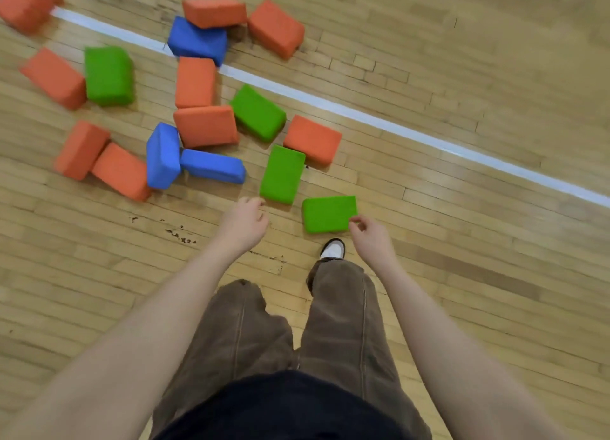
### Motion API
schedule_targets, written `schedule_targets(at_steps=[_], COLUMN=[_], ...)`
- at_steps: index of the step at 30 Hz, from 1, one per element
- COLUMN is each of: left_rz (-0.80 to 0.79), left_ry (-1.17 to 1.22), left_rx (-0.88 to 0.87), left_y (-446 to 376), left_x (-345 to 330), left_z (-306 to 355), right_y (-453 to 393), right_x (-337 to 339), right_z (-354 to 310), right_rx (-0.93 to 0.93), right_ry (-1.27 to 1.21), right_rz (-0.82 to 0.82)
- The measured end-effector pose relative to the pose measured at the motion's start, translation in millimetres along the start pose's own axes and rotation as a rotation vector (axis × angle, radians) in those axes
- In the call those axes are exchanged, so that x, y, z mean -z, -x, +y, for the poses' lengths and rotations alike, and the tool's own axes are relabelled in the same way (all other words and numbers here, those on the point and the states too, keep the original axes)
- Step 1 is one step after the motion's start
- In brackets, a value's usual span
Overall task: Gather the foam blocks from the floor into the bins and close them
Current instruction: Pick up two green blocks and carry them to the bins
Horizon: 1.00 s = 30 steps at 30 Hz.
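Several orange, green and blue foam blocks lie scattered on the wooden gym floor ahead of me. The nearest green block (328,213) lies just in front of my right hand (371,238), whose fingertips reach its near right corner; the fingers are loosely curled and hold nothing. My left hand (246,220) hovers with curled, empty fingers just left of another green block (282,174). A flat blue block (213,165) and an upright blue block (162,156) lie further left. An orange block (312,140) sits beyond the green ones. No bin is in view.
A white painted line (379,118) crosses the floor diagonally behind the blocks. My legs in brown trousers and one white shoe (333,250) stand right below the nearest green block. Bare wooden floor stretches to the right.
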State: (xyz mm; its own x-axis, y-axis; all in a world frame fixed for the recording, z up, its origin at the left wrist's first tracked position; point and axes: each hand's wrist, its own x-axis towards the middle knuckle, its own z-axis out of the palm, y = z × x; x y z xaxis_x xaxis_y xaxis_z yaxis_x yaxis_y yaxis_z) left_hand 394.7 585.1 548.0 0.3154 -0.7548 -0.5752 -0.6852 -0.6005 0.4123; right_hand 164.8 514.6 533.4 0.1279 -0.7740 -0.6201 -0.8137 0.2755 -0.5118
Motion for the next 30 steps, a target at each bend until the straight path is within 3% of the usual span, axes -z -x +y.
schedule_targets(at_steps=[5,10,16,22,30], left_rz=[0.014,-0.017,-0.084,-0.147,-0.232], left_ry=[-0.199,-0.375,-0.447,-0.545,-0.674], left_rx=[-0.174,-0.317,-0.422,-0.444,-0.429], left_y=[-62.0,-131.4,-230.6,-325.9,-380.1], left_x=[-16.9,-59.6,-177.4,-316.5,-428.3], left_z=[37.6,29.7,-9.8,-60.7,-111.5], right_y=[-64.9,-128.4,-230.3,-330.4,-392.6], right_x=[16.4,-21.2,-102.6,-195.1,-272.3], right_z=[-5.8,22.8,126.3,233.2,299.3], right_rx=[0.098,0.194,0.116,0.053,0.012], right_ry=[0.164,0.247,0.188,0.447,0.546], right_rz=[-0.017,0.047,0.054,-0.047,-0.146])
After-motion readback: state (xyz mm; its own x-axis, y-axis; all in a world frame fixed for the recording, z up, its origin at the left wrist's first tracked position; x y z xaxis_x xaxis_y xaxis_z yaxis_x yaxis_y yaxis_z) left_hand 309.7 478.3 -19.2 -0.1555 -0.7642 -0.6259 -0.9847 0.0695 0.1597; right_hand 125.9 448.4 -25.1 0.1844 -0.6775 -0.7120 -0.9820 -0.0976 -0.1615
